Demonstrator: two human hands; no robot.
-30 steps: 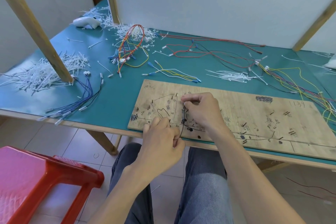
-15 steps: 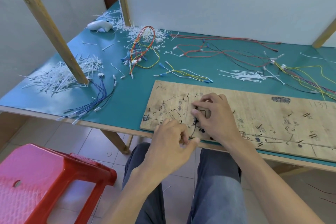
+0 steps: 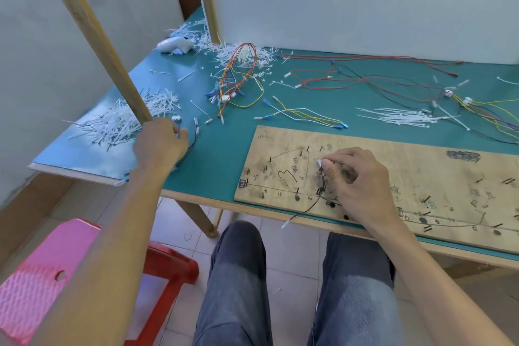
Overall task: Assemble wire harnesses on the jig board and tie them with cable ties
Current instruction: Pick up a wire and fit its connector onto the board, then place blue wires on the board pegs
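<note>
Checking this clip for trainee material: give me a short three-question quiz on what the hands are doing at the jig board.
1. True or false: the right hand pinches the black wire on the jig board.
2. Where is the left hand? A) on the jig board B) at the blue wires beside the wooden post C) raised in the air
3. Fill in: the black wire's loose end hangs past the table's ____ edge.
Key: 1 true; 2 B; 3 near.

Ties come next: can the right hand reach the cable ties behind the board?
Probably not yet: right hand pinches the black wire on the jig board; otherwise nothing blocks the cable ties.
</note>
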